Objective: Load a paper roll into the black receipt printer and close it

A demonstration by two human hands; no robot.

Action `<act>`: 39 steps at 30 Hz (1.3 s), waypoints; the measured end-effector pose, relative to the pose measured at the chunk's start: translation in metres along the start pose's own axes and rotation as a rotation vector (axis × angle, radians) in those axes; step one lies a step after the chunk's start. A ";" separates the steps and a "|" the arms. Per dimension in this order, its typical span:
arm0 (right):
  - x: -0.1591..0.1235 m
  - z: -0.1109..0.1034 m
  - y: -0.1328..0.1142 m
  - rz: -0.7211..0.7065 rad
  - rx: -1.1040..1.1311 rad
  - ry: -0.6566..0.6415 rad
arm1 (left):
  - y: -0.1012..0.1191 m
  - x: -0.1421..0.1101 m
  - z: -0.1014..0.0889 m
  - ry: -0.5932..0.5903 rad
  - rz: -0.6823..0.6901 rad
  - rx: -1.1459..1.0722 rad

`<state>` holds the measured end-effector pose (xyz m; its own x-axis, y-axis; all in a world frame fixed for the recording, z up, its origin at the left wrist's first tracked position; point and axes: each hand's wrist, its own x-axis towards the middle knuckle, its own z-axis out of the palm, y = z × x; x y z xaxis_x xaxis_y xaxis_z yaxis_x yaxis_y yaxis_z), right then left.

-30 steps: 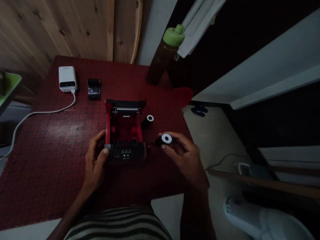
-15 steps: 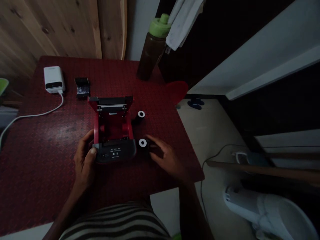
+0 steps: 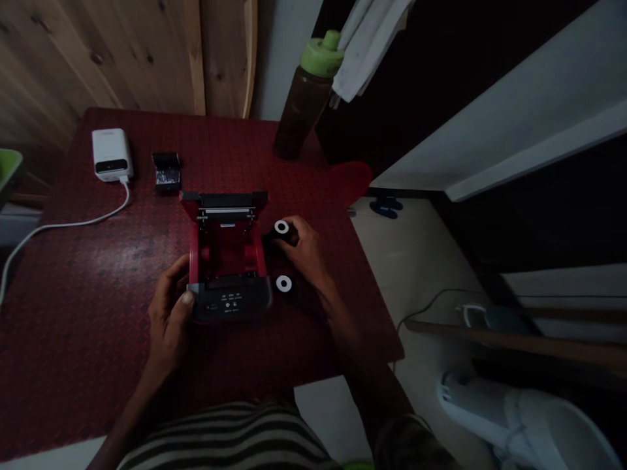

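Observation:
A small red-and-black printer [image 3: 230,301] sits on the table with its lid [image 3: 226,201] raised. Its red inner bay lies exposed. My left hand [image 3: 169,310] grips the printer's left front side, thumb on top of the black front edge. Just right of the printer, my right hand [image 3: 304,247] has its fingers around a small dark roll [image 3: 281,227] with a white ring-shaped end. A second such roll [image 3: 284,283] stands nearer to me, beside the printer's front right corner, untouched. Dimness hides the rolls' dark sides.
Behind the printer lies a crumpled black strip [image 3: 167,172]. A white power bank [image 3: 110,155] with a white cable [image 3: 93,222] is at the back left. A green-capped bottle [image 3: 301,104] stands near the back edge of the red table [image 3: 112,307]. A red stool [image 3: 350,181] is beyond.
My right hand has moved from the nearer roll away from me to the farther one and closed around it. My left hand keeps its hold on the printer.

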<state>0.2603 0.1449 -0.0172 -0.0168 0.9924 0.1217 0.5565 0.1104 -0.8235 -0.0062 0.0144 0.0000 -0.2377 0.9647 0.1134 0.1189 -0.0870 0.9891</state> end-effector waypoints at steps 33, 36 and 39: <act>-0.013 0.033 -0.154 -0.249 -0.794 -0.566 | 0.003 -0.005 -0.003 -0.074 -0.089 -0.065; -0.011 0.036 -0.150 -0.251 -0.788 -0.593 | 0.003 -0.005 -0.003 -0.081 -0.098 -0.080; -0.011 0.036 -0.149 -0.252 -0.796 -0.620 | 0.003 -0.005 -0.002 -0.083 -0.103 -0.078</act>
<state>0.1481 0.1194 0.0844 -0.5071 0.8242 -0.2521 0.8614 0.4743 -0.1819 -0.0069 0.0083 0.0023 -0.1640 0.9864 0.0060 0.0221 -0.0024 0.9998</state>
